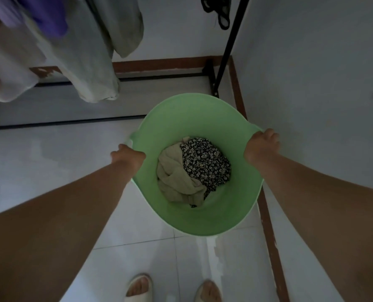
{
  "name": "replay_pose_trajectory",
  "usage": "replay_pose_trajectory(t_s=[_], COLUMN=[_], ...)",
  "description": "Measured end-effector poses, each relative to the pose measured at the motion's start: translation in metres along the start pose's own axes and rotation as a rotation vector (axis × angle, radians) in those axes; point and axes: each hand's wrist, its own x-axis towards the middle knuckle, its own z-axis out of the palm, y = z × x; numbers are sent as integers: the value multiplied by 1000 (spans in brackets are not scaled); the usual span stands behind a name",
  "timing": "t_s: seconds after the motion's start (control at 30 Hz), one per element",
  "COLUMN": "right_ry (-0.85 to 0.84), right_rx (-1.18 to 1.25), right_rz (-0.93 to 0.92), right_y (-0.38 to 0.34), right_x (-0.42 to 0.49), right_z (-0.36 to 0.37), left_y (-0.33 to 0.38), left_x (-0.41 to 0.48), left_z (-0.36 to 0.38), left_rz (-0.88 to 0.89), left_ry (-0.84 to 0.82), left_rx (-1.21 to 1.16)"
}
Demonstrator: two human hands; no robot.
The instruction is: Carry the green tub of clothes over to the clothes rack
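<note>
**Observer:** Where is the tub right now?

**Operator:** I've got the green tub (203,216) out in front of me, between both arms and above the tiled floor (39,166). Its mouth faces straight up at my camera. The rim is squeezed into an oval, with the long axis running away from me toward the rack and tilted slightly to the right.

**Observer:** And the hands?

**Operator:** My left hand (128,158) is clenched around the left handle, and my right hand (261,144) is clenched around the right handle, which sits a little farther from me than the left one. I can't see the fingers under either handle.

**Observer:** What's inside?

**Operator:** At the bottom there's a beige cloth (177,182) on the left, touching a dark flowered garment (205,162) on the right.

**Observer:** How close is the rack?

**Operator:** The clothes rack (231,40) is just beyond the tub. Its black upright slants down to a foot near the tub's far rim, and a floor bar runs left from there. Pale hanging clothes (89,62) are at upper left. The wall (312,83) is on my right, and my slippers (138,288) are at the bottom edge.
</note>
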Motion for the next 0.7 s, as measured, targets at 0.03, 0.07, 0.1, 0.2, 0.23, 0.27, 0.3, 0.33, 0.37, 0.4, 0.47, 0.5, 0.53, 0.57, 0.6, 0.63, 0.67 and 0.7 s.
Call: replay_pose_trajectory(t_s=[0.03, 0.07, 0.1, 0.2, 0.23, 0.27, 0.3, 0.33, 0.37, 0.4, 0.47, 0.5, 0.53, 0.57, 0.6, 0.63, 0.67, 0.7], right_ry=[6, 2, -10, -53, -64, -67, -59, -49, -42, -41, -23, -16, -17, -12, -7, 7, 1, -6], right_rx=[-2, 3, 11, 19, 22, 22, 30, 36, 38, 39, 48, 57, 67, 73, 78, 94, 101, 138], right_rz=[7, 16, 29, 13, -27, -65, -97, -122, -147, -177, -236, -259, -271, -290, -302, -325, -346, -360], right_y=[0, 0, 1, 3, 2, 1, -2, -5, -7, -11, -15, -15, -16, -16, -16, -15, -13, -12], right_x=[1, 2, 3, 0, -2, -5, -9, -14, -21, -26, -39, -47, -55, -62, -68, -76, -84, -90], right_z=[1, 2, 2, 3, 3, 2, 0, -3, -9, -11, -21, -29, -38, -49, -61, -75, -89, -103], left_y=[0, 1, 1, 0, 0, 1, 3, 4, 7, 9, 15, 19, 23, 29, 36, 43, 49, 55], left_x=[1, 1, 1, -3, -4, -7, -9, -14, -18, -22, -35, -42, -51, -61, -71, -83, -96, -111], left_z=[1, 2, 4, 6, 7, 6, 5, 3, -2, -4, -12, -17, -21, -28, -36, -46, -56, -69], left_rz=[6, 7, 4, 4, 20, 30, 38, 45, 75, 120, 255, 315, 365, 403, 434, 466, 521, 547], left_ry=[14, 19, 20, 3, -6, -21, -27, -34, -34, -46, -62, -75, -83, -91, -101, -117, -132, -166], left_rx=[20, 35, 53, 133, 156, 172, 185, 195, 204, 224, 291, 321, 345, 359, 370, 366, 379, 390])
